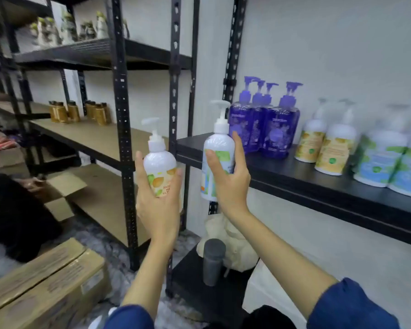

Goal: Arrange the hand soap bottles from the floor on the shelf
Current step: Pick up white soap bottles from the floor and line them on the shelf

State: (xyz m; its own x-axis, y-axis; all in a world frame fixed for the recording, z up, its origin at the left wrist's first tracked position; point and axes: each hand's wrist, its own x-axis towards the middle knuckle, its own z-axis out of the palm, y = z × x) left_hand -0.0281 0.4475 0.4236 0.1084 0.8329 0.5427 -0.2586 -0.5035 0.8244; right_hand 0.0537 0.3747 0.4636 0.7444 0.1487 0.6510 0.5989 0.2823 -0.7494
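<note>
Head view: 2 soap bottles, left hand [158, 205] and right hand [230, 184] each clamped around 1 (shelf edge [294, 186] just beside).

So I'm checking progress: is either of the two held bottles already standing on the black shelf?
No: the left hand and right hand each hold a bottle in front of the black shelf.

room on the black shelf

the black shelf [294, 176] is bare at its left end, left of the purple bottles [263, 129], and along the front edge before them. right of the purple bottles, orange-label bottles [325, 148] and green-label bottles [389, 162] fill it. a black upright [175, 91] stands just left of the shelf's left end.
</note>
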